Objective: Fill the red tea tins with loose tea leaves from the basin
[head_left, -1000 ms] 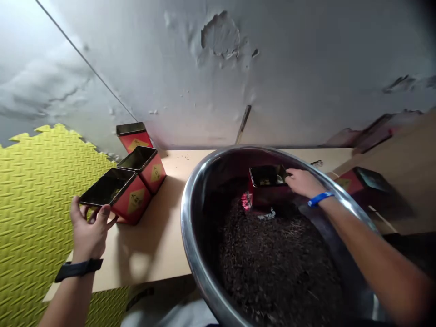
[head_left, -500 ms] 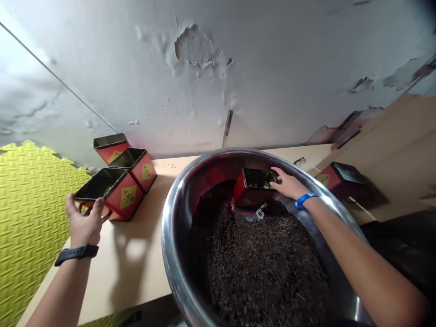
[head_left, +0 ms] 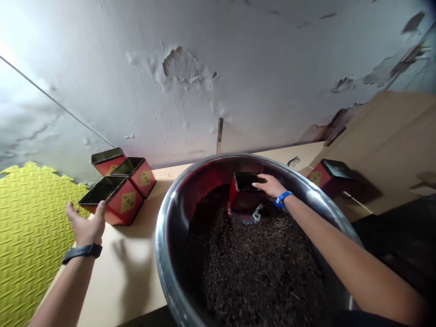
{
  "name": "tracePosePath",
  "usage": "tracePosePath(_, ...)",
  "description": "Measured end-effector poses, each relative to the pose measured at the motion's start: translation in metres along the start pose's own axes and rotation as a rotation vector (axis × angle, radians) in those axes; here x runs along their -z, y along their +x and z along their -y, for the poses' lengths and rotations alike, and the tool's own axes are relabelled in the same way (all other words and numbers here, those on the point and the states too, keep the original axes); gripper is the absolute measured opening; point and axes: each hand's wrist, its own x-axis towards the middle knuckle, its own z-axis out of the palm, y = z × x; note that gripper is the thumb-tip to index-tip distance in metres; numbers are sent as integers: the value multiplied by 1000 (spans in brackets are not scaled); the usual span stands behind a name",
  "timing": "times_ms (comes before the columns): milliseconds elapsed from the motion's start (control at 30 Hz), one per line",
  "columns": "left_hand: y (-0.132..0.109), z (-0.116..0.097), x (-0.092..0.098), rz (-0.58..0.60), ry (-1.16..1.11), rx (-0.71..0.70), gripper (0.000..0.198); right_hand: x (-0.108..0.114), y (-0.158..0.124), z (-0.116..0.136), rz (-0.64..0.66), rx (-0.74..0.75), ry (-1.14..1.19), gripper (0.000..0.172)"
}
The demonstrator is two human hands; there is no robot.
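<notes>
My left hand (head_left: 86, 225) has its thumb and fingers spread just in front of a red open-topped tin (head_left: 125, 204) with a yellow diamond label. Two similar tins, a middle one (head_left: 145, 177) and a rear one (head_left: 108, 161), stand behind it on the table. Inside a large steel basin (head_left: 164, 254), my right hand (head_left: 270, 185) grips the right rim of another red tin (head_left: 243, 198). That tin rests upright at the back of a heap of dark dried tea leaves (head_left: 262, 268). Some of the right fingers are hidden inside its mouth.
A further red tin (head_left: 329, 177) stands right of the basin, beside brown cardboard (head_left: 384, 145). Glasses (head_left: 293, 161) lie behind the rim on the pale table (head_left: 143, 290). A yellow foam mat (head_left: 30, 236) is at left, and a peeling wall (head_left: 238, 81) rises behind.
My left hand has let go of the front left tin and drawn slightly away, its fingers opening. My right hand still holds the tin in the basin. The whole view has shifted slightly.
</notes>
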Motion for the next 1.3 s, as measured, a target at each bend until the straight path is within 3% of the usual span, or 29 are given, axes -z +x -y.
tracePosePath(67,-8,-24,0,-210,8,-13,83,2,0,2,-54,27,34,31)
tracePosePath(133,-19,-59,0,-315,-79,-157,71,6,0,6,-98,62,80,28)
tracePosePath(267,-42,-143,-5,-283,-268,-310,44,18,0,13,-151,94,197,28)
tracePosePath(333,-52,-180,-15,-128,-406,-423,36,24,-1,15,-206,97,264,29)
tracePosePath(400,-62,-211,-37,154,-526,-482,28,28,-2,16,-310,102,406,30)
tracePosePath(500,-80,-248,-90,566,-608,-577,31,28,-6,21,-482,145,609,29)
tracePosePath(600,-99,-272,-153,774,-557,-675,61,23,-13,29,-507,231,596,27)
tracePosePath(667,-108,-279,-185,926,-561,-732,54,19,-16,33,-467,282,525,26)
tracePosePath(733,-109,-277,-199,967,-617,-753,38,17,-17,34,-411,339,395,26)
tracePosePath(867,-83,-262,-193,740,-511,-725,39,20,-17,28,-248,435,16,24)
tracePosePath(1000,-47,-241,-201,691,-109,-670,41,20,-16,22,-20,297,-373,23)
tracePosePath(1100,-45,-228,-214,822,208,-690,39,19,-15,25,86,239,-502,26)
tracePosePath(1200,-60,-223,-220,975,394,-737,36,20,-15,30,185,184,-633,36)
tracePosePath(1300,-76,-222,-223,987,442,-739,33,22,-13,30,236,160,-670,45)
